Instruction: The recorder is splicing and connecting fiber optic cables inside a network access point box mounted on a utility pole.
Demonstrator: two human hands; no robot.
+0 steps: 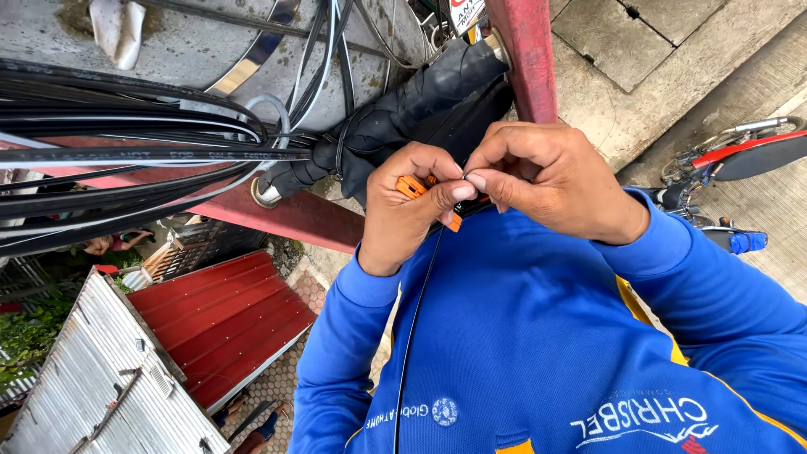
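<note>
Pinching a thin black cable [418, 319] beside the red pole [525, 59], left hand [408, 210] clasps an orange tool [410, 187]; right hand [546, 181] grip closed on the cable end, which could slip and drop.

The small orange plastic tool [411, 187] is sitting enclosed in a fist, its ribbed upper end showing beside the thumb and a second orange tip protruding below the fingers (the middle section is hidden, so the full shape cannot be told). It is lying tilted, running from upper left down to lower right. The thin black cable [418, 319] is emerging beneath the tool and hanging in a long, slightly curved line down across the blue shirt front; its upper end is being pinched between fingertips.
</note>
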